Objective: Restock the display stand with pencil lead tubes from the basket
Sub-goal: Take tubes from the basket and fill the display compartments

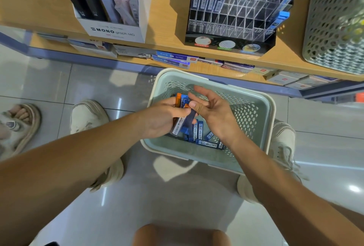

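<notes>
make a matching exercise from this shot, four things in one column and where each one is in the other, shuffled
Things:
1. basket
2. display stand
3. MONO box
4. bundle of tubes

Places:
a. in the grip of the left hand, over the basket
b. on the shelf, at the left of the view
c. on the floor, between two pale shoes
d. on the shelf, at the right of the white box, most clear slots unfilled

Pairs: 1-c, 2-d, 3-b, 4-a
</notes>
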